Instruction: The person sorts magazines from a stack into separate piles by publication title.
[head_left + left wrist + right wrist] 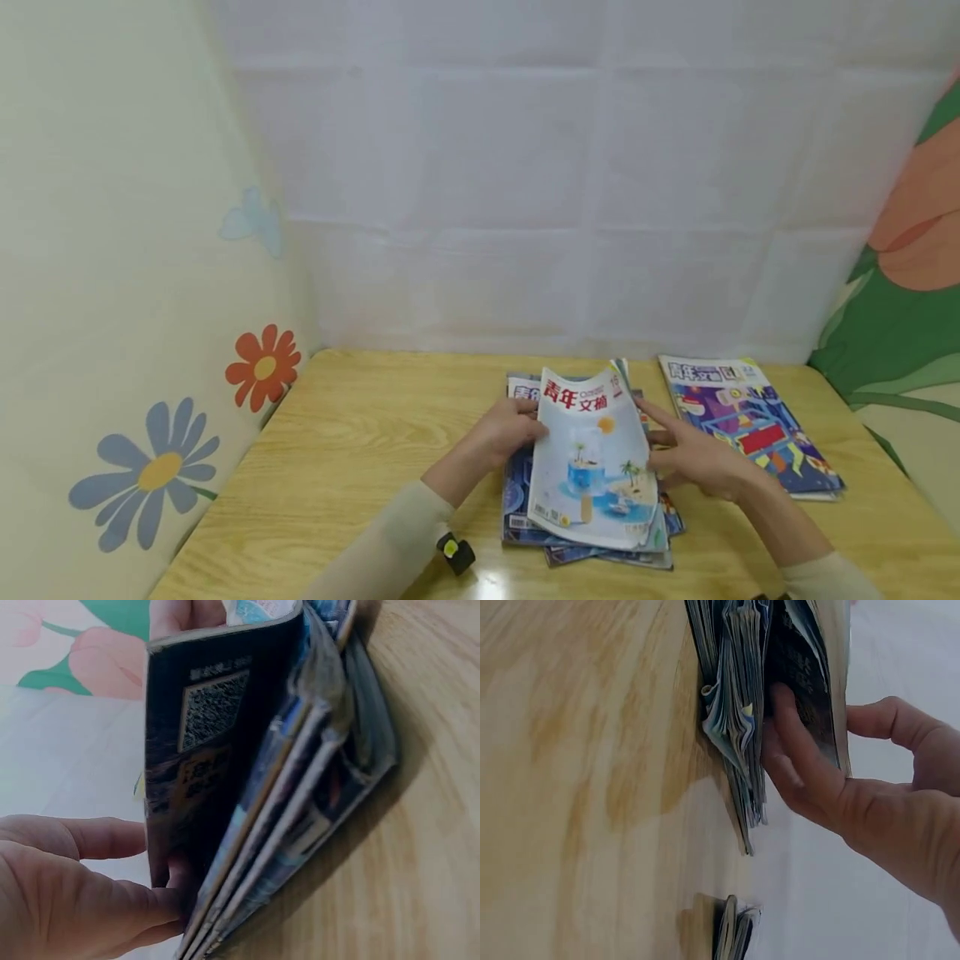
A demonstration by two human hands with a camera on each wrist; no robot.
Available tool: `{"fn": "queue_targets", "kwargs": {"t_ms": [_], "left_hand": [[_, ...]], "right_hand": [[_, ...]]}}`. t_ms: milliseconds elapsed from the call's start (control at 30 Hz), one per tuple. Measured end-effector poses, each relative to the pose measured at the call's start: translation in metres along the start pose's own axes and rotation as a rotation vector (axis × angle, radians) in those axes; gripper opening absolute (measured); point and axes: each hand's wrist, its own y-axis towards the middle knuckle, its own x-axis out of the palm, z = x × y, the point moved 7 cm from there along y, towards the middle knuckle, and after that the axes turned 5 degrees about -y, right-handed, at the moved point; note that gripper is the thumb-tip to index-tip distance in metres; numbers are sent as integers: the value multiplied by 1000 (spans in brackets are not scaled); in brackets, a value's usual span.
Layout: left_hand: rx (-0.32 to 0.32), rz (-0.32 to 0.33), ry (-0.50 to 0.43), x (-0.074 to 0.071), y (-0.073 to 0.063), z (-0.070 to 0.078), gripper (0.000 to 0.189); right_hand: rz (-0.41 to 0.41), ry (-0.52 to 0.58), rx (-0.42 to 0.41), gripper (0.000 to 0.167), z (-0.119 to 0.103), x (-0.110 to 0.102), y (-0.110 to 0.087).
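Observation:
A magazine (pixel 581 454) with a pale cover, red title and beach picture is held lifted at the top of a stack of magazines (pixel 517 492). My left hand (pixel 504 432) pinches its left edge, and my right hand (pixel 697 457) grips its right edge. Its dark back cover (pixel 214 761), with a square code, faces the stack in the left wrist view, where a gap separates the two. In the right wrist view, fingers of the right hand (pixel 877 776) reach under the magazine while the thumb is on its other side. Page edges of the stack (pixel 739 705) look uneven and curled.
Another small pile of magazines (pixel 765 433) with a colourful purple cover lies to the right on the wooden table (pixel 360 433). White cloth (pixel 450 150) hangs behind, with flower-patterned walls at both sides. A black device (pixel 456 553) sits at the left wrist.

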Motion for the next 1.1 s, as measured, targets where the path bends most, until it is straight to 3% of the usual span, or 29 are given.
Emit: {"fn": "queue_targets", "kwargs": {"t_ms": [267,733,1100], "left_hand": [[22,-3,-50,1,6,1,68],[19,20,17,2,15,4,64],[23,-99,-74,15,31,4,63]], "right_hand": [[-13,37,-44,96,2,-13,0],[119,126,-36,102,11,-26,1],[260,162,22,102,25,-46,-3]]}}
